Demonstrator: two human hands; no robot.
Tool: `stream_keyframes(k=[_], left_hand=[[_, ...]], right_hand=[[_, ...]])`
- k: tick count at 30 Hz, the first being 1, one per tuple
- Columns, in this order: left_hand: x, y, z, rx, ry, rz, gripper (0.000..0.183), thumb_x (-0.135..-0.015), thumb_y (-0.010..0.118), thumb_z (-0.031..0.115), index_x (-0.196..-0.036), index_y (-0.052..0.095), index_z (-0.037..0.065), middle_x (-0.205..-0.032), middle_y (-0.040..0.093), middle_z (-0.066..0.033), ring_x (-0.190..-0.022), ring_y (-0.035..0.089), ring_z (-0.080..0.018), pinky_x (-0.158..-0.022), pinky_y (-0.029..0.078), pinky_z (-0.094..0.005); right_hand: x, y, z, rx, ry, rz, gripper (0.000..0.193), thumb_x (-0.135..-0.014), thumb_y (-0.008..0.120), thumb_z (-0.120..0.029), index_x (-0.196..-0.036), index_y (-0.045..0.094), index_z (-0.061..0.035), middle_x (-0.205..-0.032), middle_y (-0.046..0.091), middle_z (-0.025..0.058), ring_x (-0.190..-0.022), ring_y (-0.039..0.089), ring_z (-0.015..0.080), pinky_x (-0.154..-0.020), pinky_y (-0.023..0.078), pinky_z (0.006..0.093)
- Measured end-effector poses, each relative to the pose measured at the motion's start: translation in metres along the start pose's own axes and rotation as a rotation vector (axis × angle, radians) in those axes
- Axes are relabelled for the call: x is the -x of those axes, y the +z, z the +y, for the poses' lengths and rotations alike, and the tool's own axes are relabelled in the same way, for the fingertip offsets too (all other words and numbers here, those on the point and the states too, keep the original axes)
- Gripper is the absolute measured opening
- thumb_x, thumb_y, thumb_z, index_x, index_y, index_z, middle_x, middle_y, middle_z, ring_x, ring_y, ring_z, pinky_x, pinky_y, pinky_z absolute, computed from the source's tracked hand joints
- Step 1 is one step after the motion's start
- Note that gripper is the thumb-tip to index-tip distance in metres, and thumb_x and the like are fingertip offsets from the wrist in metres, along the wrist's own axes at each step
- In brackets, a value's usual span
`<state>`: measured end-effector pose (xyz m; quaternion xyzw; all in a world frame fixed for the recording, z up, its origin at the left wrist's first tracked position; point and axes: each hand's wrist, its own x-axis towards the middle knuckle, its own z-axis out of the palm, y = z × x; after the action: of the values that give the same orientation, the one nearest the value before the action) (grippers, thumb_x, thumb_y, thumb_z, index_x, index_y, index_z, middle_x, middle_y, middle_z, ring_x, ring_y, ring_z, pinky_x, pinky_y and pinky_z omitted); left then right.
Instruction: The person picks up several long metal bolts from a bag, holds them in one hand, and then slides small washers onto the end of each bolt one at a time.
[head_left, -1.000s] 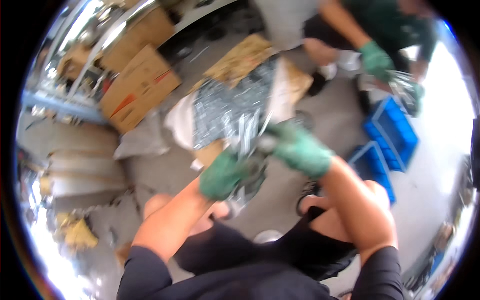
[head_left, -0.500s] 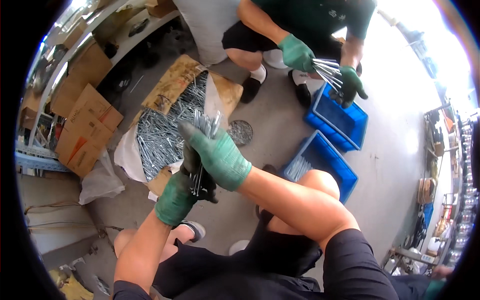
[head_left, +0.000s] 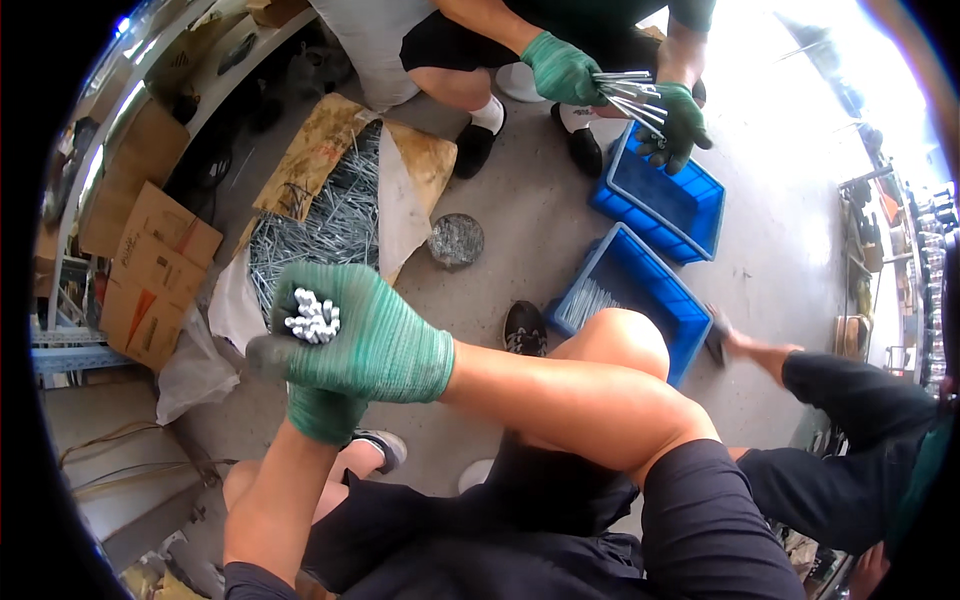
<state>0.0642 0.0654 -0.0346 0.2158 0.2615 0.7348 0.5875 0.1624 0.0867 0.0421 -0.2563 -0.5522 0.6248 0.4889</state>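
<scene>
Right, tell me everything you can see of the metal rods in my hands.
The metal rods form a tight bundle, silvery and metallic-looking, their uneven tips facing the camera. The gloved right hand wraps them; the left hand is just below in view, its contact hidden. Length and far ends are also hidden.

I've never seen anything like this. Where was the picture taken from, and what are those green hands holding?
There is no machine here, just a person's own hands in green knitted gloves. The picture comes from a wide fisheye camera worn on the head, looking down, so straight edges bend. The right hand wraps round a bundle of thin silvery metal rods; the left hand is below it, partly hidden. On the grey floor are a heap of similar rods and two blue rectangular plastic crates. Opposite, a co-worker's green-gloved hand holds fanned-out rods.
</scene>
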Motion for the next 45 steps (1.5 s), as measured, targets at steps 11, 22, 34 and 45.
stream_keyframes(k=[11, 22, 34, 45], left_hand=[[0.018, -0.004, 0.064, -0.349, -0.692, -0.237, 0.043, -0.098, 0.05, 0.047, -0.107, 0.058, 0.006, -0.063, 0.059, -0.0072, -0.044, 0.051, -0.0174, -0.043, 0.04, -0.0271], [0.034, -0.018, 0.077, -0.691, -0.787, -0.387, 0.052, -0.093, 0.074, 0.042, -0.119, 0.052, 0.002, -0.073, 0.049, 0.0025, -0.052, 0.043, -0.0052, -0.046, 0.033, -0.0218], [0.005, -0.028, 0.128, -0.848, -0.684, 0.046, 0.044, -0.099, 0.066, 0.042, -0.112, 0.061, 0.0, -0.066, 0.051, 0.003, -0.05, 0.043, -0.0042, -0.045, 0.035, -0.0207], [-0.007, -0.061, 0.123, -0.919, -0.603, 0.137, 0.048, -0.097, 0.067, 0.037, -0.115, 0.063, -0.007, -0.067, 0.056, 0.002, -0.053, 0.045, -0.0041, -0.049, 0.034, -0.0201]], right_hand=[[-0.011, -0.02, -0.016, -0.093, 0.376, 0.101, 0.065, -0.092, 0.06, -0.067, -0.061, 0.052, -0.0099, -0.056, 0.058, 0.0073, -0.059, 0.065, 0.0213, -0.067, 0.055, 0.0364], [0.012, -0.022, 0.045, -0.328, 0.577, -0.142, 0.063, -0.099, 0.051, -0.062, -0.083, 0.067, -0.0026, -0.078, 0.066, 0.0109, -0.094, 0.07, 0.0274, -0.077, 0.055, 0.0383], [-0.031, -0.24, 0.249, 0.968, 1.134, -0.094, 0.034, -0.087, 0.07, -0.016, -0.12, 0.071, -0.009, -0.111, 0.072, 0.0156, -0.088, 0.07, 0.022, -0.083, 0.059, 0.0354], [-0.002, -0.287, 0.413, 1.062, 0.594, -0.052, 0.048, -0.088, 0.065, -0.008, -0.135, 0.058, -0.0076, -0.122, 0.067, 0.0177, -0.105, 0.068, 0.0317, -0.091, 0.054, 0.0377]])
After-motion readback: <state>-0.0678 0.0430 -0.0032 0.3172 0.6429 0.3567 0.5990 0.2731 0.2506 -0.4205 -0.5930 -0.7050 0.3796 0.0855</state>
